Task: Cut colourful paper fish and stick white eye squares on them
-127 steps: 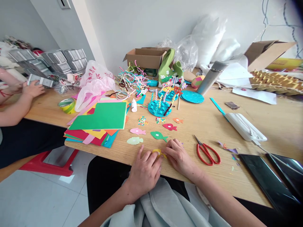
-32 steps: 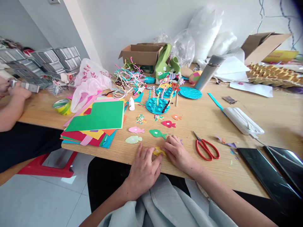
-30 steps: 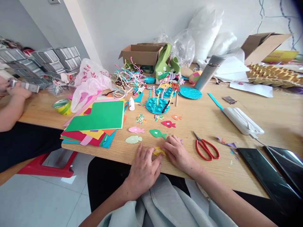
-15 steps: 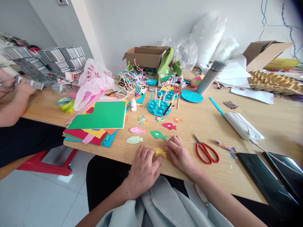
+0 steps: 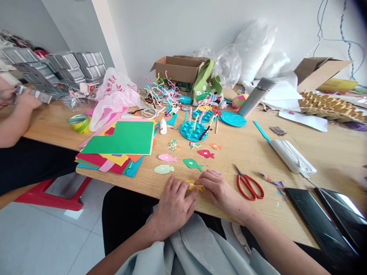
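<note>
A yellow paper fish (image 5: 191,185) lies at the table's front edge between my hands. My left hand (image 5: 175,204) rests flat beside it, fingers spread, touching its left side. My right hand (image 5: 219,191) is bent over the fish's tail with fingers together; whatever its fingertips pinch is hidden. Beyond them lie a green fish (image 5: 192,164), a pink fish (image 5: 167,157), a pale green fish (image 5: 164,169), a red fish (image 5: 205,154) and an orange fish (image 5: 215,146). A bit of purple paper (image 5: 216,173) shows behind my right hand.
Red-handled scissors (image 5: 249,186) lie to the right, near a white power bank (image 5: 292,156) and black phones (image 5: 308,214). Coloured paper sheets (image 5: 126,139) are stacked left. Blue discs with twisted stems (image 5: 193,131) stand behind. Another person's hand (image 5: 27,100) holds something grey at far left.
My right hand has shifted over the yellow fish's tail, its fingers now nearer the fish. The purple paper behind it has come into view. My left hand stays in place.
</note>
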### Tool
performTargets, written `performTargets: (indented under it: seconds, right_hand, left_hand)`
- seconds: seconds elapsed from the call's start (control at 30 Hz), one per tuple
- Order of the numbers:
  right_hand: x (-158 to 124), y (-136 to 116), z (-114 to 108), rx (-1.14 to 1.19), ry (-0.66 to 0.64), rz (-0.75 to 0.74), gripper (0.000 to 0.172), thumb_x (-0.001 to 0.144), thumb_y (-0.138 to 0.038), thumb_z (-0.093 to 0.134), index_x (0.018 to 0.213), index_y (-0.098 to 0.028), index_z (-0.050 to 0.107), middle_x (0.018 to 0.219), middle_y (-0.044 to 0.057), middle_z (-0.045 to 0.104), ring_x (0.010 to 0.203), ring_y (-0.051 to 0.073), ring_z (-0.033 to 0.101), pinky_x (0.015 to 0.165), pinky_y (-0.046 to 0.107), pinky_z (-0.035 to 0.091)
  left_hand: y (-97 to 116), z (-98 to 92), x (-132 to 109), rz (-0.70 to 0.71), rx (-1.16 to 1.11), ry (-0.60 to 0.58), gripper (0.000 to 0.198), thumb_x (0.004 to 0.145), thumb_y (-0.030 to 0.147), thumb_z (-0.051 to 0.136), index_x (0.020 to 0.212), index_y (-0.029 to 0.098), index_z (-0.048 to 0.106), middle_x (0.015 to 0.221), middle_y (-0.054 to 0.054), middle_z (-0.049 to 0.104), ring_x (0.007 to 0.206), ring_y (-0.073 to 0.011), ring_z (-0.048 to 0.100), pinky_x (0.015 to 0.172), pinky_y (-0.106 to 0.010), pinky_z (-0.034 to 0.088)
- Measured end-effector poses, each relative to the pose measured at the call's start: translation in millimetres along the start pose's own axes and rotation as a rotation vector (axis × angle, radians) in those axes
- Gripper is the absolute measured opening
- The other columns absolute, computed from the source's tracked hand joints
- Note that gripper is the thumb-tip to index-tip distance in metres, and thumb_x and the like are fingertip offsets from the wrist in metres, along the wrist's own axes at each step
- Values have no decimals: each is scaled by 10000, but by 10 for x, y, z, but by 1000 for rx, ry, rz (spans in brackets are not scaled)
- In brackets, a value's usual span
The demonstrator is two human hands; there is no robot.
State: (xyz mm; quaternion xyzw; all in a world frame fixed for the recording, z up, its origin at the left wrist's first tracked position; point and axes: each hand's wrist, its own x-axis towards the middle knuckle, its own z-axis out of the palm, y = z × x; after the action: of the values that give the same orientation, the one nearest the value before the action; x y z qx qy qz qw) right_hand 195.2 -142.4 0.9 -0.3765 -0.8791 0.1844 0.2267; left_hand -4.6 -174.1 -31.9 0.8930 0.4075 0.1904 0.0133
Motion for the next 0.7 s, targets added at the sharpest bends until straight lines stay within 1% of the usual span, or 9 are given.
performTargets:
  seconds: [0.1, 0.27, 0.37, 0.53, 0.6, 0.7]
  right_hand:
    - [59, -15, -47, -113, -88, -63, 229, 957, -131, 389, 977, -179, 613, 885, 80, 592, 829, 196, 497, 714, 322, 411]
    - [178, 29, -52, -326, -177, -162, 222, 943, -143, 443, 802, -173, 613, 786, 59, 569, 759, 193, 449, 674, 325, 360]
    - [238, 37, -56, -391, -215, -212, 235, 943, -153, 455, 752, -178, 590, 772, 49, 562, 757, 188, 441, 671, 325, 333]
    - [293, 18, -55, -434, -231, -260, 266, 950, -156, 439, 714, -174, 561, 757, 48, 552, 743, 179, 437, 673, 322, 306]
    - [303, 11, -38, -441, -226, -249, 261, 942, -141, 442, 709, -171, 555, 757, 48, 552, 729, 174, 438, 665, 318, 301]
    - [310, 0, -4, -435, -193, -208, 202, 914, -127, 477, 737, -165, 568, 775, 51, 564, 737, 178, 456, 659, 314, 312]
  left_hand:
    - [-1, 5, -1, 5, 7, 12, 384, 938, 319, 438, 1300, 237, 535, 1099, -74, 576, 1066, -240, 522, 1105, -546, 290]
    - [-8, 9, 0, 9, 12, 18, 375, 936, 317, 438, 1286, 230, 543, 1079, -81, 578, 1064, -241, 528, 1099, -545, 296]
    - [-8, 0, -1, 6, 13, 18, 363, 938, 318, 433, 1269, 228, 553, 1052, -75, 579, 1059, -235, 529, 1108, -533, 288]
    - [-3, -21, 2, 1, 10, 8, 344, 931, 323, 446, 1236, 227, 572, 1015, -68, 579, 1030, -229, 530, 1109, -529, 289]
    - [-2, -19, 2, 0, 10, 11, 333, 927, 328, 453, 1218, 232, 584, 1004, -64, 577, 1019, -228, 529, 1110, -527, 292]
    - [-7, 0, -2, -4, 9, 20, 304, 928, 314, 451, 1174, 230, 609, 1009, -66, 576, 1028, -226, 527, 1110, -523, 299]
